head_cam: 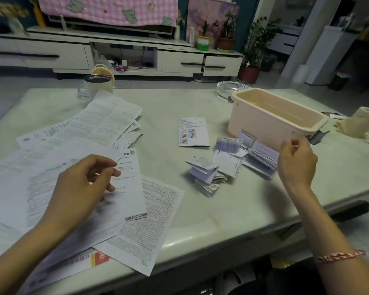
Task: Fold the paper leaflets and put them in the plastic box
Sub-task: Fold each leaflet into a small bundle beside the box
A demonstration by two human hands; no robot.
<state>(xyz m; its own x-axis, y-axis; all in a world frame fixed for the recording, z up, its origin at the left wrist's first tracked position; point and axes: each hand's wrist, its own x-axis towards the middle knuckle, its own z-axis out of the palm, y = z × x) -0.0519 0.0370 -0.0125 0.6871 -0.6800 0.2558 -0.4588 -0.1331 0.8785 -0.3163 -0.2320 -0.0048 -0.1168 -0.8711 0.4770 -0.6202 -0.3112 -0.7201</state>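
L hand (pixel 83 184): fingers loosely curled over top leaflet (pixel 130 188), pinch unclear. R hand (pixel 296 165) beside plastic box (pixel 253 124), hold unclear. Leaflet judged thin, limp; take edge nearest L fingertips.

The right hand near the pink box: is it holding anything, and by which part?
It cannot be told. The right hand has its fingers curled at the near rim of the plastic box, beside the grey latch, but no grip shows.
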